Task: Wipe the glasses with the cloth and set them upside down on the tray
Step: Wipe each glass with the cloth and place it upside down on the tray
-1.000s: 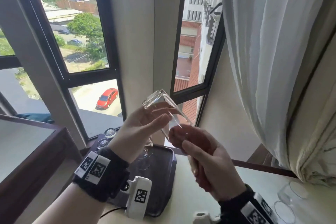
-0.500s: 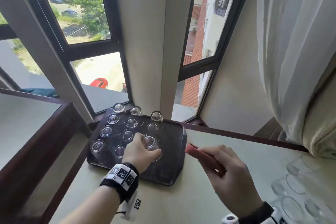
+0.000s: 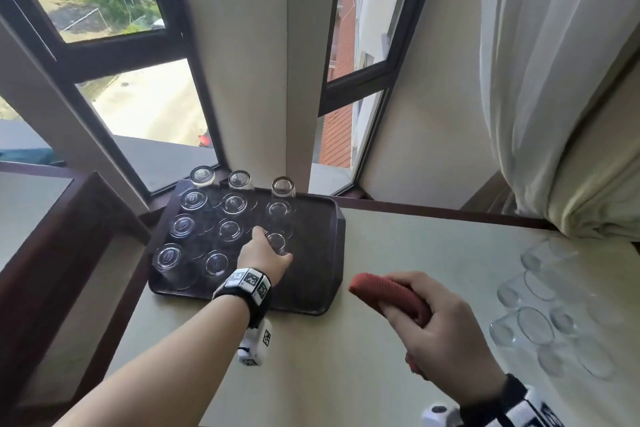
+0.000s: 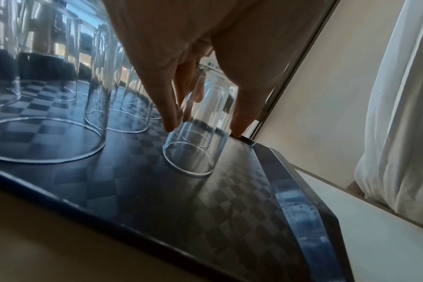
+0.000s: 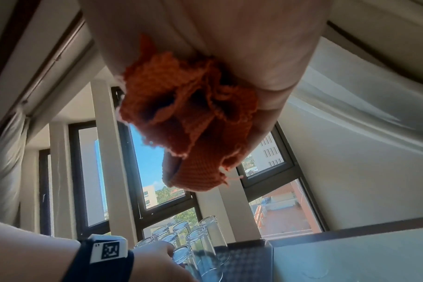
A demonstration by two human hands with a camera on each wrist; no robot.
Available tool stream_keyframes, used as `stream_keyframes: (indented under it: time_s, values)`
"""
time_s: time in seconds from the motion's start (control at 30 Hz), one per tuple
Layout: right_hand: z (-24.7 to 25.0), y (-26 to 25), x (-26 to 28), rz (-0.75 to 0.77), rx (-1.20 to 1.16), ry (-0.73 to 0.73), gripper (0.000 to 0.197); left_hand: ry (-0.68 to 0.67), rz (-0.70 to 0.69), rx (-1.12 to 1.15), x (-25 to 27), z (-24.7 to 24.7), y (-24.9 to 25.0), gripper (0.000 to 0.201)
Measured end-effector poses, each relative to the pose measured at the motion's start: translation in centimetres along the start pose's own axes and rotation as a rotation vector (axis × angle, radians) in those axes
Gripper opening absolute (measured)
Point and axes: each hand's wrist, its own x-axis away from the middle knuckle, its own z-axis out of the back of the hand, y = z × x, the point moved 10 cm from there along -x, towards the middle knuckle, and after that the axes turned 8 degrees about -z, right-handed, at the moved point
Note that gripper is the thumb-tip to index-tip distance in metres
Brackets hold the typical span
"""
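Head view: the left hand [image 3: 265, 253] is reaching over the dark tray [image 3: 332, 253] and its fingers are curling round 1 upside-down glass [image 3: 276, 242] in the right-hand row of glasses.
Tray count: 11 glasses are standing upside down on it, counting the held one.
Waiting glasses: more glasses [image 3: 540, 319] are lying on the table [image 3: 346, 374] at the far right, well apart from the tray.
Right hand: the right hand [image 3: 446, 340] is squeezing the red cloth [image 3: 391, 295] above the table, just beside the tray.
Left wrist view: the fingers [image 4: 167, 106] and thumb are pinching the sides of the glass [image 4: 200, 133], and its rim is sitting on the checkered tray floor [image 4: 205, 206].
Doing it well: I think the hand should be letting go slowly and lifting straight up, so the glass is not tipping.
Watch out: the next glass [image 4: 123, 106] is standing near, so the fingers should be keeping away from it.
Right wrist view: the cloth [image 5: 188, 118] is bunching up inside the closed right hand [image 5: 229, 47], with loose ends poking out.
Next job: I think 1 glass from the right side is going to need wiping.
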Motion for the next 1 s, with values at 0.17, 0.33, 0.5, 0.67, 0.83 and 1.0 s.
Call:
stream_keyframes:
  time_s: [0.17,0.33,0.5,0.67,0.83,1.0]
  values:
    - [-0.2,0.5,0.6,-0.025,0.027,0.056,0.028,0.008,0.009,0.02,-0.6,-0.3,-0.5,0.051]
    - [0.7,1.6,1.1,-0.089,0.038,0.17,0.028,0.001,-0.017,0.012,-1.3,-0.6,-0.2,0.053]
    - [2.0,2.1,2.0,-0.104,0.085,0.223,0.026,-0.003,-0.01,0.027,-1.5,-1.0,-0.2,0.062]
    - [4.8,3.4,3.1,-0.14,0.141,0.292,0.017,0.027,0.055,0.063,-0.3,-0.5,0.0,0.081]
    - [9.9,6.7,4.3,-0.218,0.131,0.372,0.018,0.209,-0.044,0.033,5.5,0.9,5.1,0.089]
    - [17.4,10.6,5.6,-0.239,0.141,0.483,0.024,0.058,-0.617,0.063,12.8,-6.6,17.0,0.067]
